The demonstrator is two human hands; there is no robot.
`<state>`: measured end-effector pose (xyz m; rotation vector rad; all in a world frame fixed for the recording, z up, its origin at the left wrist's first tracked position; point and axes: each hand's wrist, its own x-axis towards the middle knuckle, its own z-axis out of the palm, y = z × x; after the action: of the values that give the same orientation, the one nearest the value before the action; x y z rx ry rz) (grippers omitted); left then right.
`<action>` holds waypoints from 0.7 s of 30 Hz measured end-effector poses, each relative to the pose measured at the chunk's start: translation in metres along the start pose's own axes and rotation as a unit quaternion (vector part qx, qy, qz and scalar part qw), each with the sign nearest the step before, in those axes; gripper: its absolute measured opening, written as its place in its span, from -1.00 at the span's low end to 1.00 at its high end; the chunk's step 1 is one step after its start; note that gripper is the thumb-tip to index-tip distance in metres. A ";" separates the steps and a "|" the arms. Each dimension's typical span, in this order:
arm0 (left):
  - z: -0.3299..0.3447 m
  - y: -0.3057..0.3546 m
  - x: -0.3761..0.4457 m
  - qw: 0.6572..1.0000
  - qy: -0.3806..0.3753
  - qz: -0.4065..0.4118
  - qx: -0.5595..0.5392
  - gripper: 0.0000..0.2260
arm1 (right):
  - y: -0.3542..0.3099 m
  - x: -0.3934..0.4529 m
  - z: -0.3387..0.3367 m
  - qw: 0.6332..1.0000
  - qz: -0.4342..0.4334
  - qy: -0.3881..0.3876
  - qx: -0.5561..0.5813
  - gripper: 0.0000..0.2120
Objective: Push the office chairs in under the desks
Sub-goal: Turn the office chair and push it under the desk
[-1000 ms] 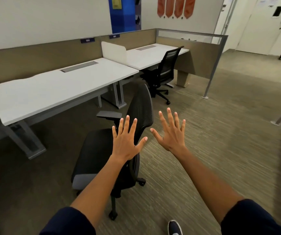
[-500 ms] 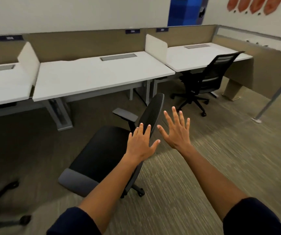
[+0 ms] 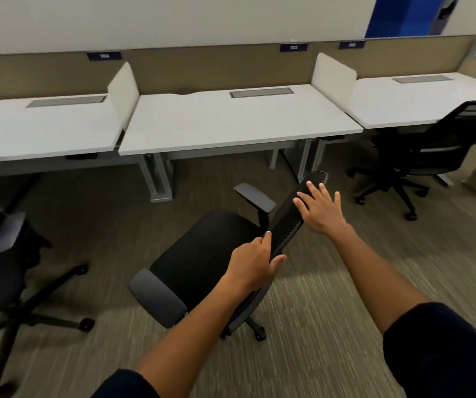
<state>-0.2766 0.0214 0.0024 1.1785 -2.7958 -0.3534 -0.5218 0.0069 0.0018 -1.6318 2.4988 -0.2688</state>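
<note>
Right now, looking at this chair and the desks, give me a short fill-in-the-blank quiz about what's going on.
1. Both hands rest on the near chair's ____.
2. The left hand grips the backrest lower down, while the right hand lies flat nearer its ____.
3. The near chair stands out on the carpet, not yet under the ____ desk.
4. The number of chairs in view is ____.

Missing words: backrest; top; middle; three
</note>
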 end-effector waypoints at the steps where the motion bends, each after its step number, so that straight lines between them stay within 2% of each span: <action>1: -0.002 -0.004 0.000 1.000 -0.001 0.007 -0.004 -0.36 | 0.002 0.007 -0.001 1.000 -0.006 -0.011 0.006 -0.47; 4: -0.009 -0.020 0.002 0.999 -0.005 0.043 -0.011 -0.37 | 0.011 0.018 -0.002 0.999 -0.029 -0.008 0.012 -0.51; 8: -0.016 -0.044 0.003 0.996 -0.010 0.084 -0.024 -0.37 | 0.018 0.019 0.005 0.996 -0.065 0.050 0.021 -0.53; 12: -0.023 -0.072 0.007 0.993 0.000 0.109 -0.038 -0.38 | 0.015 0.027 0.007 0.992 -0.096 0.083 -0.002 -0.31; 14: -0.026 -0.089 0.010 0.992 0.005 0.118 -0.041 -0.37 | 0.012 0.034 0.007 0.991 -0.102 0.082 -0.010 -0.29; 17: -0.031 -0.119 0.019 0.993 0.010 0.115 -0.017 -0.30 | 0.005 0.048 0.011 0.990 -0.109 0.089 -0.024 -0.28; 21: -0.045 -0.158 0.034 0.995 0.001 0.083 0.055 -0.10 | -0.009 0.065 0.020 0.983 -0.129 0.132 -0.021 -0.32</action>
<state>-0.1825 -0.1176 0.0068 0.9534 -2.9182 -0.1877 -0.5356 -0.0573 -0.0168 -2.0635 2.4823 -0.4954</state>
